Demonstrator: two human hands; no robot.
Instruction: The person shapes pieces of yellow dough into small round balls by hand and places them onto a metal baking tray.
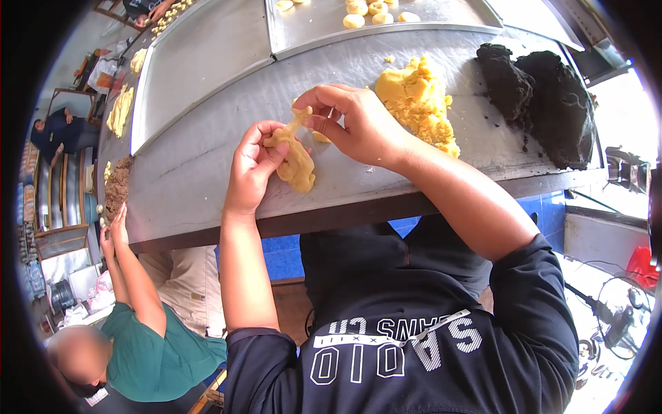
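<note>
A soft lump of yellow dough [296, 168] hangs from my left hand [252, 165], whose thumb and fingers are closed around its upper part. Above it, my right hand [355, 123] pinches the top end of the same lump, and a thin neck of dough stretches between the two hands. Both hands are over the metal table [200, 186]. A large, crumbly mound of yellow dough [414, 96] rests on the table beyond my right forearm. Farther right sits a big dark, nearly black mass [558, 103].
Metal trays [207, 58] line the table's far side; one holds several pale round dough pieces [355, 21]. At left, a co-worker in a green shirt [162, 352] has hands by a brown mass [118, 183]. Strips of yellow dough [121, 110] lie beyond. Another person [62, 134] is farther back.
</note>
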